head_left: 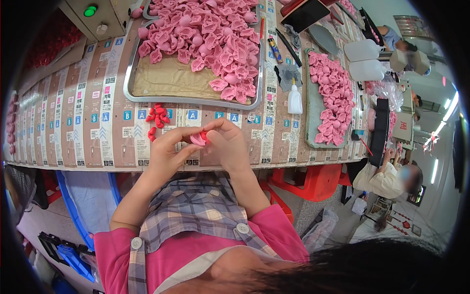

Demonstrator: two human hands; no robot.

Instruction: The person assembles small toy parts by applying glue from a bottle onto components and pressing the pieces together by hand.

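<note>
Pink piece (197, 140) and red part (204, 135) sit pinched between left hand (169, 151) and right hand (230, 146), by the table (73, 125)'s near edge, open room leftward.

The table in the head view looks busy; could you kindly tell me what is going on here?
A person works with both bare hands at the table's near edge. The left hand pinches a small pink piece, while the right hand has its fingers on a red piece against it. More red pieces lie just beyond the left hand. Ahead is a metal tray heaped with pink pieces, and a white bottle stands to its right.
</note>
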